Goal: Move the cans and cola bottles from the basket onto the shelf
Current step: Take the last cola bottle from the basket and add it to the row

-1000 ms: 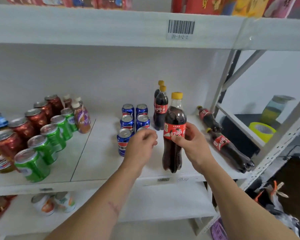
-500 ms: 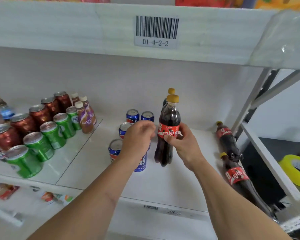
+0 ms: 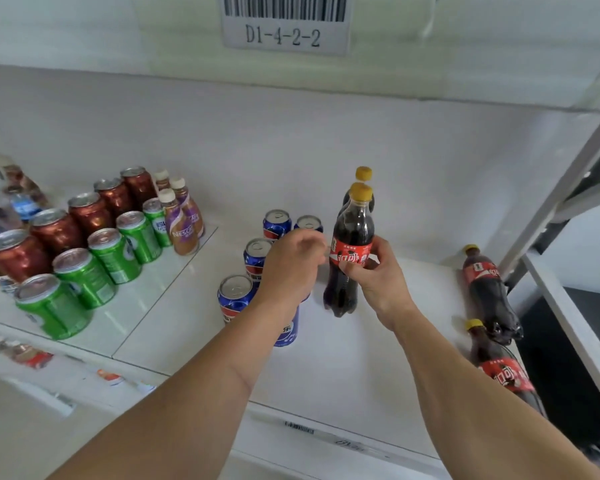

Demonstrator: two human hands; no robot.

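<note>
- Dark cola bottle (image 3: pixel 351 251) is held upright at its label by the right hand (image 3: pixel 378 282), base on the shelf (image 3: pixel 361 358), right of blue cans (image 3: pixel 236 297).
- Left hand (image 3: pixel 291 268) is loosely curled, empty.
- Placing step judged nearly done; release is called for next.

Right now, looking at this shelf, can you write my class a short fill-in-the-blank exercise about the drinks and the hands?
1. The right hand grips a cola bottle with a ____ cap.
2. The left hand hovers over the ____ cans.
3. Two more cola bottles lie on their ____ at the right.
4. Beside the red cans stands a row of ____ cans.

Missing words: yellow; blue; sides; green
</note>
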